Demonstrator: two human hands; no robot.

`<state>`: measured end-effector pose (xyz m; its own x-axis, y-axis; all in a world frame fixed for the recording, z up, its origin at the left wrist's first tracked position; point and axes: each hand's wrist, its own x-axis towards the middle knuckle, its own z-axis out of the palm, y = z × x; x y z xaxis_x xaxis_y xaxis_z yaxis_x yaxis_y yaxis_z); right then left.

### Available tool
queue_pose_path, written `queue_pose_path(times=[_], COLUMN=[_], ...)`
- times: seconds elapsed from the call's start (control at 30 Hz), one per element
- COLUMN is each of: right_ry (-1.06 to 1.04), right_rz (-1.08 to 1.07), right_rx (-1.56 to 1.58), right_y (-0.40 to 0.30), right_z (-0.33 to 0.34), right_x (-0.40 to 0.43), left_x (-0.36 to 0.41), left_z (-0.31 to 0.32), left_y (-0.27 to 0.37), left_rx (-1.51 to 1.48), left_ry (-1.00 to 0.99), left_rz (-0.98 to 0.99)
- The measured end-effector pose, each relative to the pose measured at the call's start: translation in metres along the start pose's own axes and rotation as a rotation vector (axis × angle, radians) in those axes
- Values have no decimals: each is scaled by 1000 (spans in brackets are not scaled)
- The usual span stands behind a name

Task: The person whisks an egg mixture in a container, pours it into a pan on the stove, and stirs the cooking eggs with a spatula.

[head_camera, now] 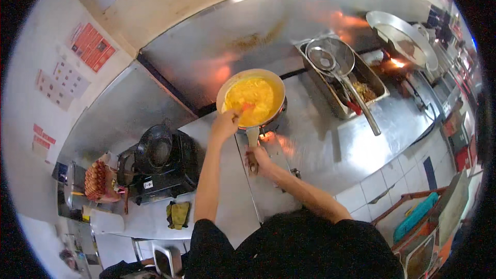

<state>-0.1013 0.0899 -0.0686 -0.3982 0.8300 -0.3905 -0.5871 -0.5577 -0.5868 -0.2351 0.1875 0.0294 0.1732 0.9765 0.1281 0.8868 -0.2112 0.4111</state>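
Observation:
A frying pan (223, 87) with a pale inside sits over a lit burner (267, 135) on the steel counter. Loose yellow egg (255, 93) covers most of its bottom. My right hand (262, 159) is closed around the pan's light-coloured handle (253, 136). Over the pan's near left rim, my left hand (226, 124) grips a small orange-red utensil (248, 106) whose tip is in the egg. My fingers hide most of that utensil, so its exact kind cannot be told.
Right of the pan, strainers (329, 54) rest across a steel tray (310, 62). A large pan (407, 40) stands over flame farther right. At left are a black portable stove (170, 178) with a small black pan (155, 145), stacked eggs (97, 180) and a folded cloth (178, 215). Someone's dark sleeve (122, 269) shows bottom left.

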Motion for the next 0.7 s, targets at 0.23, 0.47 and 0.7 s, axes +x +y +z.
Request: queue_pose_path(times=[0.23,0.47,0.7], right_ry=[154,201,97], right_rz=[-22,39,-40], right_rx=[-110,77,-11], right_y=[14,-1,21], right_z=[6,-7,-8], right_x=[8,-4,6], left_x=[20,0,-8], left_z=[-26,-15,19], left_y=[-26,-23,6], left_rx=[169,-50,-118], left_ry=[-133,-116,-2], left_rz=[-157,117,23])
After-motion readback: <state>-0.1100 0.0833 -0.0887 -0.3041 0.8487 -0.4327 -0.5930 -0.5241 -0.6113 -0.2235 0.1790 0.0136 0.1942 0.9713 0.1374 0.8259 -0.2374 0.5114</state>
